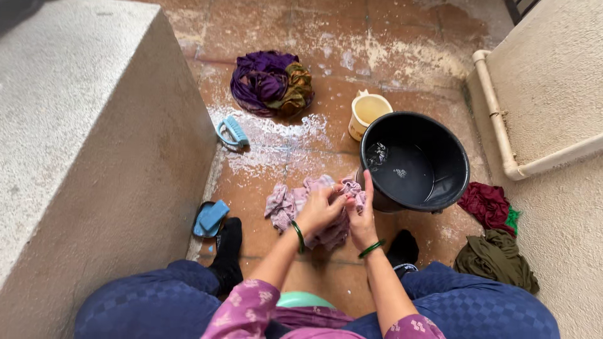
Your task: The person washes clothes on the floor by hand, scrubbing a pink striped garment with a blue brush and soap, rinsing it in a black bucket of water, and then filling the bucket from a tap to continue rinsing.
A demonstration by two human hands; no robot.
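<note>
Both hands clenched a pink patterned cloth on the wet tiled floor. The left hand bunched its middle while the right hand gripped its right edge, beside the black bucket.

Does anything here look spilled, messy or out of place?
White soapy foam is spread over the floor tiles around the blue brush. Both hands grip a pink cloth beside the black tub.

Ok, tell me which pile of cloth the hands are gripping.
The pale pink cloth on the tiles beside the black bucket; both the left hand and right hand clutch it. The purple bundle and red-and-olive heap lie untouched.
</note>
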